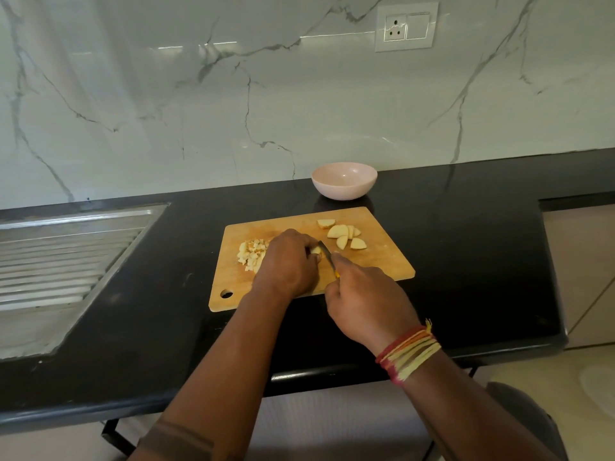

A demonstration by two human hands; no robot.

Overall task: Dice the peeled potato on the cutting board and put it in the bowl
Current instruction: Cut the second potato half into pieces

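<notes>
Right now my left hand point(289, 261) is curled over a small potato piece point(315, 250) near the middle of the wooden cutting board point(382, 257), pinning it down. My right hand point(366, 302) grips a knife point(327, 257) with a yellow handle, its blade touching that piece. Just left of my left hand lies a heap of diced potato point(252, 256); toward the board's far right sit several potato slices point(344, 235). Beyond the board stands a pale pink bowl point(344, 188) on the black countertop point(466, 247), with a steel sink drainboard point(66, 257) at left.
</notes>
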